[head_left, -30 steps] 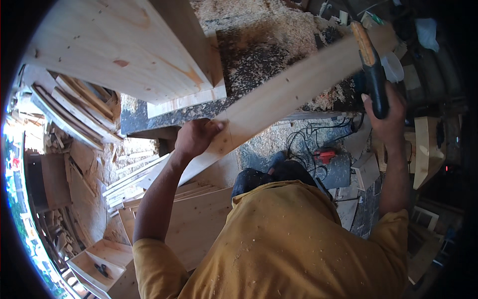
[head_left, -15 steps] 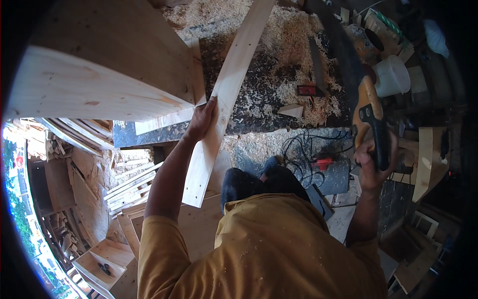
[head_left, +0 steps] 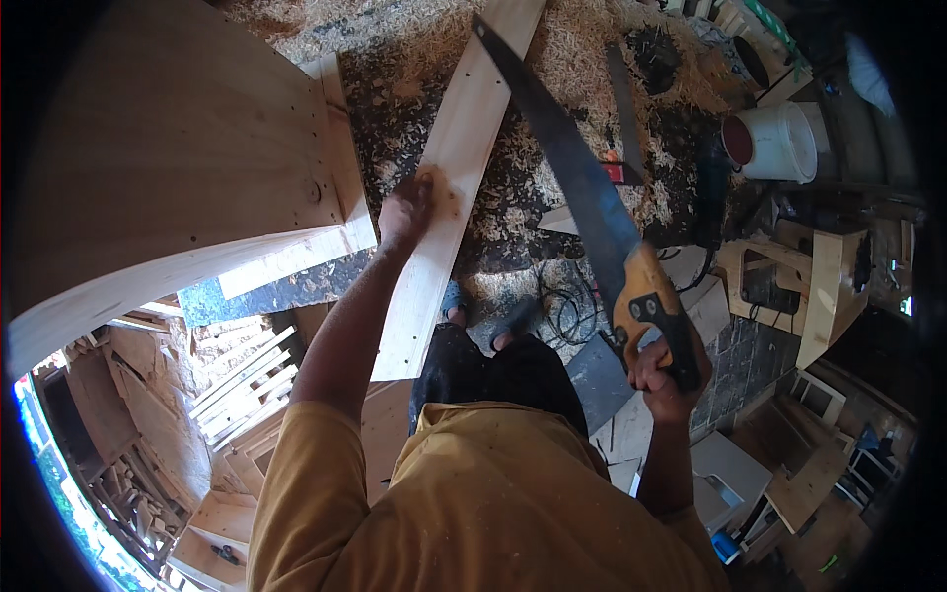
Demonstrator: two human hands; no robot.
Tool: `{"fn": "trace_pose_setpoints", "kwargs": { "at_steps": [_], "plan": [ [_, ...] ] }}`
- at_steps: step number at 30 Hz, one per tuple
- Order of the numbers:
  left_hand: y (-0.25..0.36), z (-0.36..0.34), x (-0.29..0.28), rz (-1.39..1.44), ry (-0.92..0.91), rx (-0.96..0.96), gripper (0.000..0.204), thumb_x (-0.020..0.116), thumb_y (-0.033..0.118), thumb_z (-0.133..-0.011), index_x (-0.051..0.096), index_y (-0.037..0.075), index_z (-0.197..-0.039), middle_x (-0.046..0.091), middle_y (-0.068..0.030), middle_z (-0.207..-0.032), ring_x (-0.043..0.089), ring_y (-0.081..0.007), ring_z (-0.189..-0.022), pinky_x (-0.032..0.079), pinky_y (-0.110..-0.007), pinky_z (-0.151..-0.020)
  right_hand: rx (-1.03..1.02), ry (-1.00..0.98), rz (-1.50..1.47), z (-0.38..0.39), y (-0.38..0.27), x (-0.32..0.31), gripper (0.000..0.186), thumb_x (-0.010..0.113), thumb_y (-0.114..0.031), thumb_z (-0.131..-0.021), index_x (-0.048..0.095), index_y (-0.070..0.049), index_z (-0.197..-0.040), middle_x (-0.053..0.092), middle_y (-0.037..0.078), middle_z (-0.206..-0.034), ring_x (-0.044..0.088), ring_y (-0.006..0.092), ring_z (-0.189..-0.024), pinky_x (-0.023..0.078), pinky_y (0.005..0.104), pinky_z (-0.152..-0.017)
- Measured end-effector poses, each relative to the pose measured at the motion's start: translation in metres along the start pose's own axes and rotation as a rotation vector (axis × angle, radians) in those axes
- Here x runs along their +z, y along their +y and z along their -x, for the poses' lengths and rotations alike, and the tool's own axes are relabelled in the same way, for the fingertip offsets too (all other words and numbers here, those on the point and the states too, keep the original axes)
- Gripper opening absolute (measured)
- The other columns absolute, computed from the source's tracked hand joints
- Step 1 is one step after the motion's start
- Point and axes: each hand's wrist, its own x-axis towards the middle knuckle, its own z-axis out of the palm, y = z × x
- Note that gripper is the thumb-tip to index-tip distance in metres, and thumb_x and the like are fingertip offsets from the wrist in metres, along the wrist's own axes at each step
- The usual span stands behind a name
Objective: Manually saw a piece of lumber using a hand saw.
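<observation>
The left hand, at 11 o'clock, lay bent at the edge of a knotty plank; whether it pinched underneath could not be told. The plank slanted over a shavings-strewn workbench from 12 toward 8. At 4, the right hand was wrapped round the grip of a handsaw, blade toward 12. The step looked like readying a cut; the next move seemed to need the plank steadied and teeth seated.

Pale shavings lie thick over the dark bench. A long plank stretches across, near end jutting past the edge; left, a big wooden case; right, a small offcut and a red-ended tool.
</observation>
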Motion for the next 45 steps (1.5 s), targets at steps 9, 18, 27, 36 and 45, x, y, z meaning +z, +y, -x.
{"fn": "trace_pose_setpoints", "kwargs": {
  "at_steps": [9, 18, 27, 36, 45],
  "plan": [
    [-0.021, -0.016, 0.013, 0.357, -0.228, -0.147, 0.045, 0.051, 0.044, -0.094, 0.062, 0.001, -0.091, 0.065, -0.0228, -0.085, 0.06, -0.0423, -0.081, 0.049, -0.045, -0.075, 0.131, -0.084, -0.007, 0.005, 0.029, -0.013, 0.067, 0.081, -0.031, -0.071, 0.049, 0.008, -0.115, 0.053, 0.001, -0.062, 0.051, 0.0087, -0.048, 0.046, 0.0261, -0.044],
    [-0.015, -0.023, 0.01, 0.285, -0.175, 0.049, 0.031, 0.049, 0.031, -0.097, 0.061, 0.003, -0.101, 0.06, -0.0096, -0.084, 0.052, -0.017, -0.078, 0.043, -0.03, -0.077, 0.131, -0.234, -0.13, -0.002, 0.048, -0.034, 0.08, 0.077, -0.022, -0.076, 0.037, 0.009, -0.138, 0.057, 0.003, -0.071, 0.057, 0.0111, -0.059, 0.051, 0.0253, -0.055],
    [0.017, -0.01, 0.022, -0.263, 0.107, -0.033, 0.037, 0.043, 0.045, -0.094, 0.06, 0.012, -0.1, 0.065, -0.0244, -0.091, 0.062, -0.0427, -0.091, 0.048, -0.051, -0.077, 0.249, -0.229, -0.169, 0.007, 0.062, -0.03, 0.078, 0.074, -0.012, -0.076, 0.035, 0.007, -0.14, 0.057, 0.003, -0.074, 0.059, 0.0115, -0.066, 0.053, 0.0295, -0.074],
    [0.028, 0.045, 0.028, -0.568, 0.176, -0.036, 0.095, 0.071, 0.06, -0.068, 0.035, 0.01, -0.14, 0.037, -0.022, -0.141, 0.031, -0.0391, -0.133, 0.025, -0.055, -0.105, 0.274, -0.229, -0.081, -0.002, 0.078, -0.034, 0.075, 0.076, -0.018, -0.075, 0.041, 0.006, -0.137, 0.057, 0.0, -0.079, 0.056, 0.0067, -0.071, 0.047, 0.0256, -0.076],
    [-0.005, 0.067, 0.029, -0.561, 0.23, 0.145, 0.088, 0.074, 0.049, -0.07, 0.038, 0.013, -0.142, 0.047, -0.0213, -0.129, 0.041, -0.0434, -0.119, 0.033, -0.056, -0.098, 0.222, -0.413, 0.056, -0.014, 0.066, -0.029, 0.064, 0.07, -0.005, -0.079, 0.044, -0.001, -0.138, 0.064, 0.006, -0.11, 0.058, 0.0101, -0.096, 0.047, 0.0271, -0.085]
  ]
}}
